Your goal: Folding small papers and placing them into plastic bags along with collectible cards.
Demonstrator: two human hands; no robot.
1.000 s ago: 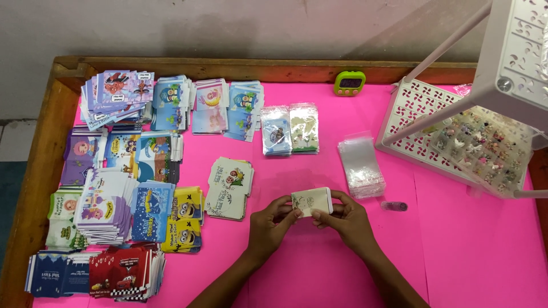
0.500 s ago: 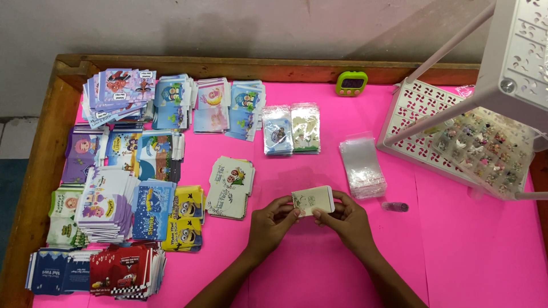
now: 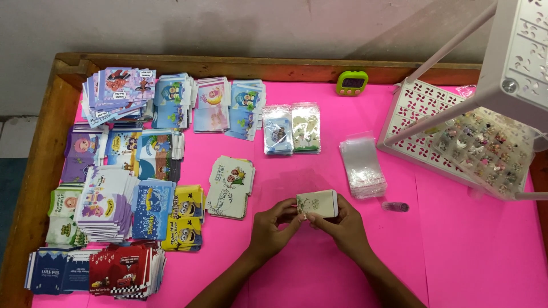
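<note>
Both hands meet over the pink table [image 3: 468, 251] near its front middle. My left hand [image 3: 273, 223] and my right hand [image 3: 341, 223] pinch a small pale card [image 3: 317, 203] between their fingertips, the left at its lower left corner, the right along its right side. A small decorated piece shows at the card's left edge. A short stack of pale printed cards [image 3: 229, 179] lies just left of my left hand. A pile of clear plastic sleeves [image 3: 362, 166] lies just beyond my right hand.
Several stacks of colourful printed cards [image 3: 123, 188] fill the table's left part. Two sleeved packs [image 3: 291, 129] lie at centre back, a green timer [image 3: 352, 82] behind them. A white perforated rack [image 3: 456, 131] holding small trinkets stands at right. A small dark tube [image 3: 395, 206] lies by my right hand.
Both hands stay in the same place on the card; the fingers have only shifted slightly.
</note>
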